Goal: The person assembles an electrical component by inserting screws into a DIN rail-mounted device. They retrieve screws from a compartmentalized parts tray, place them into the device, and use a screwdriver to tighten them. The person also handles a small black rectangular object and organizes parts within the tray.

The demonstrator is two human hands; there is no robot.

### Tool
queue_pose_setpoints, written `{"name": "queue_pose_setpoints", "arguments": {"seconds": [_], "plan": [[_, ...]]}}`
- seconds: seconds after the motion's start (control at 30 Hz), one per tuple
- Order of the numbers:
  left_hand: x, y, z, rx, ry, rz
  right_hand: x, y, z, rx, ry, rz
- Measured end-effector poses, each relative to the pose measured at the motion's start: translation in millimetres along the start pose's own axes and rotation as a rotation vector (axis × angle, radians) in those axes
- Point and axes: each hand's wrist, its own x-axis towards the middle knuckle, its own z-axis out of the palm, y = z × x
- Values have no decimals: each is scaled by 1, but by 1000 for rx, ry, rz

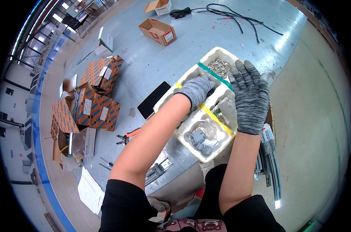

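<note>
A white foam box (183, 136) with several compartments sits before me, green and yellow tape across its walls. My gloved left hand (196, 92) reaches into a middle compartment, fingers curled; whatever they hold is hidden. Along the box's right side is my gloved right hand (251, 100), palm toward the box, fingers stretched out, nothing seen in it. Small metal pieces (219, 67) fill the far compartment. Grey plastic parts (200, 140) and a clear bag lie in the nearest one. More small metal parts (220, 116) show between my hands.
Left of the box lies a black tablet-like slab (154, 99), with orange-handled pliers (125, 138) nearer me. Orange-patterned cartons (100, 92) stack at the left. An open brown box (157, 31) and black cables (237, 17) lie farther off. Metal rails (271, 162) stand at the right.
</note>
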Motion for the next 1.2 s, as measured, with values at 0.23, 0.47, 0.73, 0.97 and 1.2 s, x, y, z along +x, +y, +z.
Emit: {"name": "queue_pose_setpoints", "arguments": {"seconds": [0.23, 0.47, 0.73, 0.97, 1.2], "plan": [[7, 6, -11, 34, -131, -89, 0, -7, -4, 54, 61, 16], [16, 10, -15, 154, -227, -19, 4, -6, -13, 78, 6, -1], [13, -12, 0, 0, -103, 2, 2, -2, -2, -14, 47, 25], [20, -10, -12, -244, -151, -114, 4, 8, -3, -17, 26, 66], [-14, -36, -46, -961, 39, -200, 9, 46, -5, -12, 196, 59]]}}
